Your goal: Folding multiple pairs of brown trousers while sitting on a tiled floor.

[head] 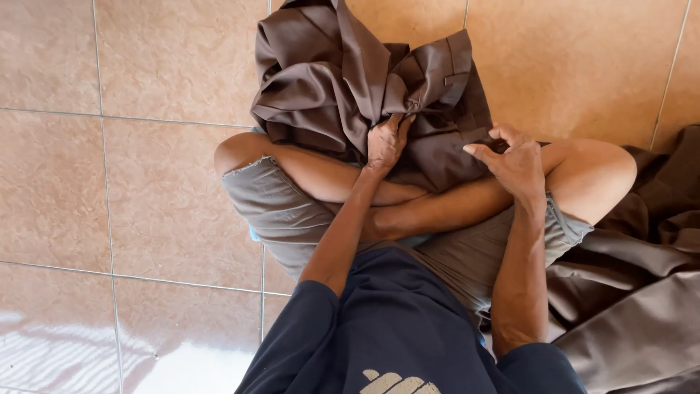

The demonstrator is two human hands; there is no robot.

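Brown garment is bunched in the left hand, its top cut off; right hand pinches its edge.

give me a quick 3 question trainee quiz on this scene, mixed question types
1. True or false: the left hand clutches the bunched brown garment.
2. Multiple choice: the right hand is A) flat on the tiled floor, B) at the garment's edge with fingers curled, C) inside a pocket.
3. Fill in: more brown cloth lies heaped on the person's ____ side.

Key: 1 true; 2 B; 3 right.
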